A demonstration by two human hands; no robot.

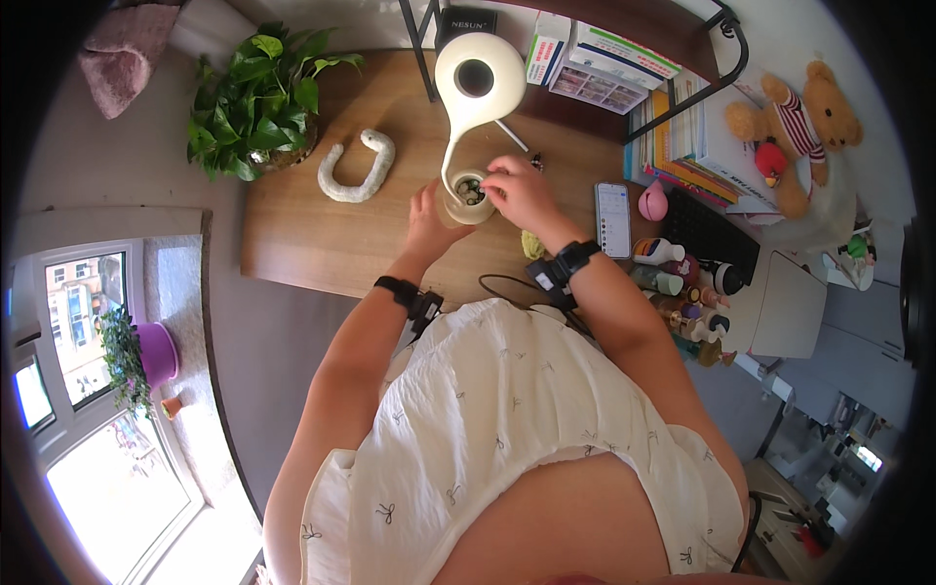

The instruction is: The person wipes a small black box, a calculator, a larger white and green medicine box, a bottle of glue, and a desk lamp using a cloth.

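Note:
A small rounded container stands on the wooden desk, with several dark and pale small pieces inside it. My left hand rests against the container's left and lower side, fingers around it. My right hand is at the container's right rim, thumb and index finger pinched together; whether they hold a small piece cannot be told. Just beyond rises a cream watering can with a round hole, its thin curved spout reaching down to the container's opening.
Left on the desk lie a U-shaped white plush and a leafy potted plant. Right are a phone, a pink teardrop-shaped item, several bottles and a black keyboard. A black-framed shelf stands behind.

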